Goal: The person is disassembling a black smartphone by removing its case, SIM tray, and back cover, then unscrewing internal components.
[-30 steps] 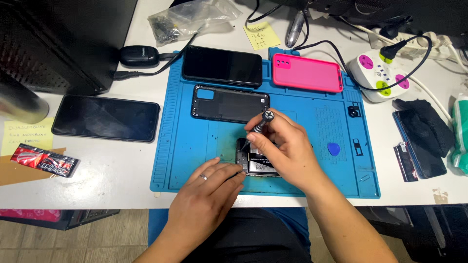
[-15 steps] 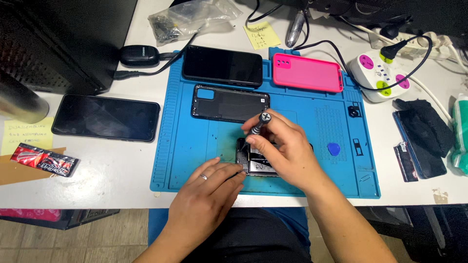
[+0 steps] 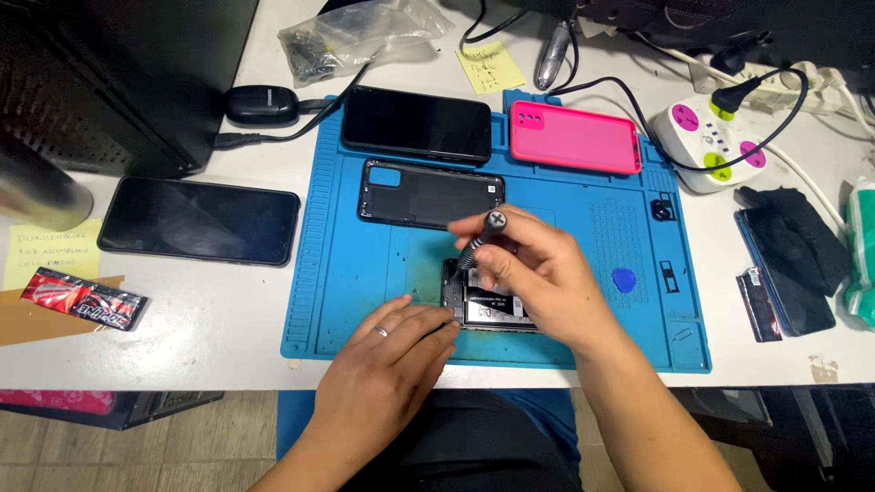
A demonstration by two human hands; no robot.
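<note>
On the blue mat (image 3: 346, 273): an opened phone (image 3: 483, 305) lies under both hands.
Right hand (image 3: 538, 269): fingers closed around a screwdriver (image 3: 478, 239), its tip down on the phone's left end.
Left hand (image 3: 396, 351): fingertips (image 3: 447, 321) spread flat, touching the phone's lower left corner, gripping nothing.
Beyond the fingers: a black back cover (image 3: 428, 193), a black phone (image 3: 416, 124), a pink case (image 3: 574, 137).

The right hand (image 3: 538, 273) covers most of the opened phone (image 3: 483, 305); the screwdriver (image 3: 478, 241) tip is too small to place; the black box (image 3: 109, 73) and green packet (image 3: 861, 255) are cut off by the frame's edges
</note>
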